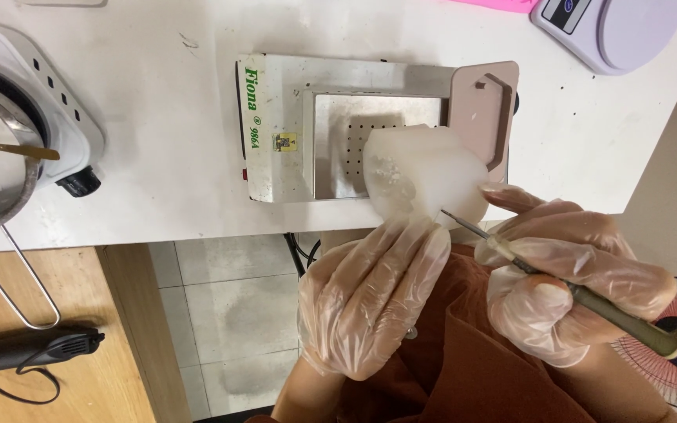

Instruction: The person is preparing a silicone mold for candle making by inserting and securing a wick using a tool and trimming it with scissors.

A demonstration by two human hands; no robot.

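At centre frame, the gloved left hand (374, 294) cupped a white wax block (425, 176) from below, above the desk (158, 102) edge and hot plate (338, 141). The right hand (566, 282) pinched a thin carving tool (558, 286), tip at the block's edge (pen-style). Short, shallow strokes with the block well braced would likely serve best.

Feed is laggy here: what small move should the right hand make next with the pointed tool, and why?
Probably ease the thin metal-tipped tool in the right hand forward onto the white translucent block: its tip sits at the block's near edge, and the left hand steadies it.
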